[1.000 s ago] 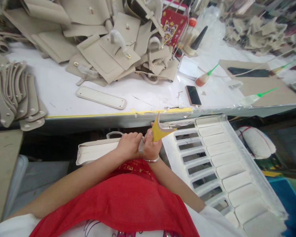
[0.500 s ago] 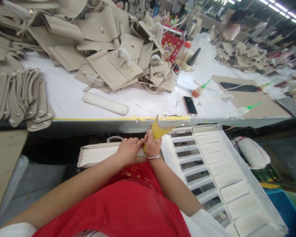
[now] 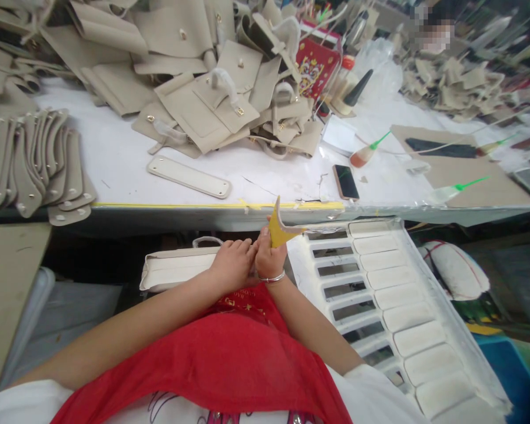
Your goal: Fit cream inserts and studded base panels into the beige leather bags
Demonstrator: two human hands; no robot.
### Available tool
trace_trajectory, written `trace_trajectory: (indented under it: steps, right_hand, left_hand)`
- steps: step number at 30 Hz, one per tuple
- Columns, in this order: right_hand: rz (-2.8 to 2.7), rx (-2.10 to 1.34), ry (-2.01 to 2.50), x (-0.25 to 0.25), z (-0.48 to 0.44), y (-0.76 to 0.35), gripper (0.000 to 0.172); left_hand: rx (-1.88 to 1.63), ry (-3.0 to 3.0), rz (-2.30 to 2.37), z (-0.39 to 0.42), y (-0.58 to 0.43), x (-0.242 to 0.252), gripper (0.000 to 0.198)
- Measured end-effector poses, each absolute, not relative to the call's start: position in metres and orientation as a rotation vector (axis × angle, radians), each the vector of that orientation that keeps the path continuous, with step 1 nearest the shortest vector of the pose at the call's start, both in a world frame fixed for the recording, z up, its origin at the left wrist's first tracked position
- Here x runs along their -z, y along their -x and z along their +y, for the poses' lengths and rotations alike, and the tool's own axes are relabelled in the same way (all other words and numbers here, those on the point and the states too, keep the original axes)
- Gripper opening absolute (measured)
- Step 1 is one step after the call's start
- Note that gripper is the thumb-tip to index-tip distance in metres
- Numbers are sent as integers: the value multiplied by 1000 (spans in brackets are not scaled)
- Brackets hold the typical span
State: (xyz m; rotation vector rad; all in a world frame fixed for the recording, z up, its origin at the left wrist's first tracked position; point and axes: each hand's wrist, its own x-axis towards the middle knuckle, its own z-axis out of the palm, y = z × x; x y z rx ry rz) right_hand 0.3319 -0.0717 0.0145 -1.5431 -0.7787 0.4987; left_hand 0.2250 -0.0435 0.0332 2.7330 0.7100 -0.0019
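My right hand is closed around a yellow curved piece with a pale edge. Its pointed, flared end sticks up above the fist, near the table's front edge; the lower part is hidden in my grip. Pressed against the right hand is my left hand, its fingers curled together; what they hold, if anything, is out of sight. Just behind the left wrist lies a beige bag body with pale sides and a handle loop. Both hands are over the red apron.
Beige bag parts are heaped on the white table. Nearer are stacked straps, a long beige strip, a phone and a green-tipped bottle. A white slatted rack bears pale panels at right.
The view has shifted slightly. The yellow piece is turned, showing less of its length, and no yellow shows between my hands. My hands stay together.
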Motion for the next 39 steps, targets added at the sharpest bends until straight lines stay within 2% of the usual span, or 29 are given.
trace_trajectory:
  steps: [8, 19, 22, 28, 31, 33, 37, 39]
  right_hand:
    - [-391, -649, 1189, -43, -94, -339, 31]
    - [-231, -776, 1228, -26, -82, -322, 38]
    - [-221, -851, 1180, -31, -81, -336, 36]
    - [-259, -739, 1143, -48, -101, -362, 34]
    - [-302, -857, 1188, -55, -110, -361, 32]
    - [-395, -1013, 1240, -62, -115, -357, 27]
    - [-700, -1289, 1507, -83, -120, -357, 41]
    - [-887, -1373, 1653, -92, -114, -361, 37]
  left_hand:
    - [-8, -2709, 735, -47, -209, -30, 86]
    - [-52, -2688, 809, -50, -220, -40, 62]
    - [-27, -2674, 875, -50, -225, -40, 62]
    - [-29, -2664, 835, -38, -227, -35, 65]
    - [-16, -2644, 851, -39, -232, -36, 65]
    - [-26, -2626, 866, -44, -232, -37, 68]
    - [-119, -2629, 908, -47, -202, -37, 90]
    - [-141, -2624, 970, -39, -164, -38, 95]
